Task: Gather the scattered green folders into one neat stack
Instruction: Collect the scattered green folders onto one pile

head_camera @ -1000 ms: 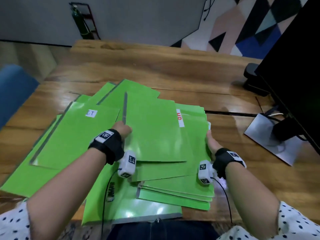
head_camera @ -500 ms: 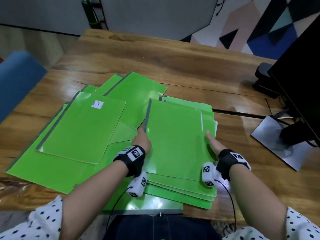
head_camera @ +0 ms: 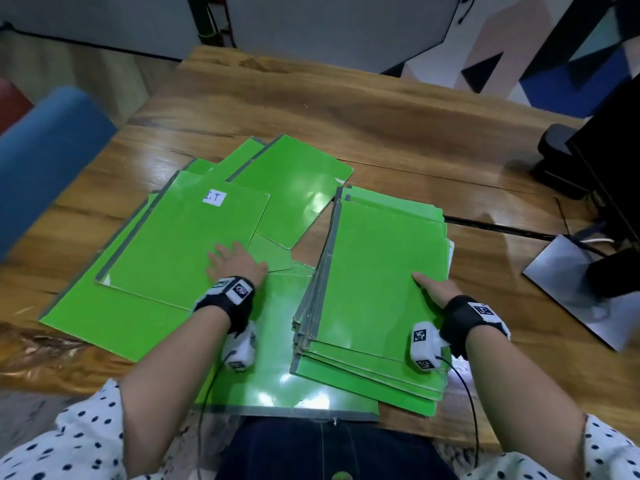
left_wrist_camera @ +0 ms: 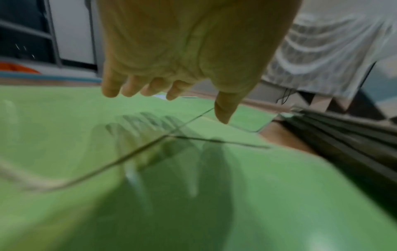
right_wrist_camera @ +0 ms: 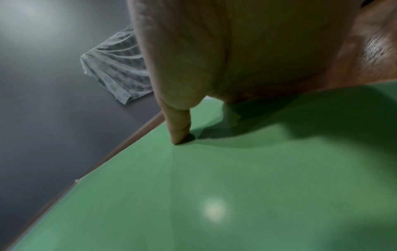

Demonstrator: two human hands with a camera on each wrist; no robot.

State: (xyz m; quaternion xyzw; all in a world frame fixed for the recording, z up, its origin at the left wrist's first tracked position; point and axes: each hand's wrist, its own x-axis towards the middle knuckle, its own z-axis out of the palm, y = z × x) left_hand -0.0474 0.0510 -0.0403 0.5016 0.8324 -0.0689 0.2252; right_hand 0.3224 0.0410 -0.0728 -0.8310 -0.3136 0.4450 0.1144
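Item: glossy green card folders with grey spines, on a brown wooden table (head_camera: 381, 109).

Stack (head_camera: 377, 292): at 3 o'clock of centre, several folders, edges roughly flush, long axis 12–6. Right hand (head_camera: 434, 289) holds its 3 o'clock edge; thumb (right_wrist_camera: 179, 129) presses on top, other fingers hidden.

Loose folders: fanned at 9–11 o'clock. White-labelled folder (head_camera: 183, 237) uppermost, long axis tilted toward 1 o'clock.

Left hand (head_camera: 235, 261): fingers (left_wrist_camera: 128, 86) spread and straight, holding nothing, just above the labelled folder's near right corner; the wrist view is blurred.

Judgement: the labelled folder lies nearest the left hand; the stack sits at its 3 o'clock.
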